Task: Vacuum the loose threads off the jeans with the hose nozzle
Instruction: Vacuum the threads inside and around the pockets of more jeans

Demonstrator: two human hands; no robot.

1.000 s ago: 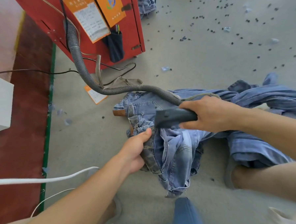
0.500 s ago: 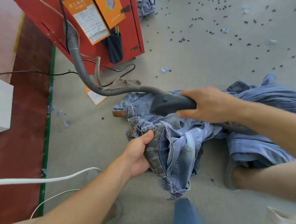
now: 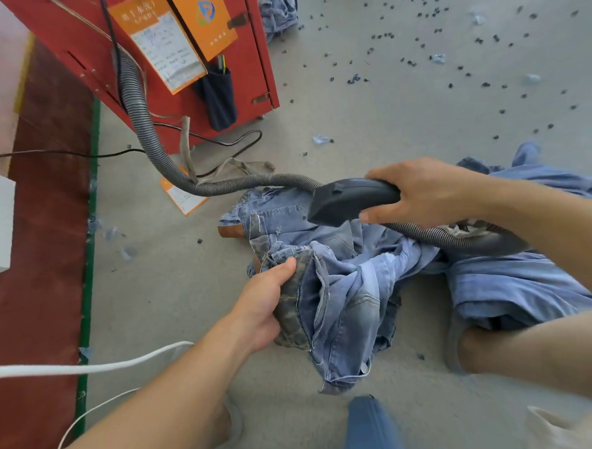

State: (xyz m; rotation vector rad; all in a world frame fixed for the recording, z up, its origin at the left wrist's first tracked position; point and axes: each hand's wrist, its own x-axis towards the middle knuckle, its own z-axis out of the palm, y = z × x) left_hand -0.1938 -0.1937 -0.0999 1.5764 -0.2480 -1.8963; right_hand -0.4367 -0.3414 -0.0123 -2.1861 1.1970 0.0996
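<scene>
From the head view, my right hand (image 3: 426,193) is wrapped round the dark nozzle (image 3: 350,201), held just above the jeans (image 3: 342,290) crumpled on the floor (image 3: 385,116) between my knees; my left hand (image 3: 264,305) pinches a bunched fold near the waistband; the denim looks soft and floppy, likely to suck into the mouth, so I judge the stiff waistband the best place to hold it taut; the ribbed hose (image 3: 145,129) looks springy; the nozzle's mouth faces away, loose threads too fine to make out.
</scene>
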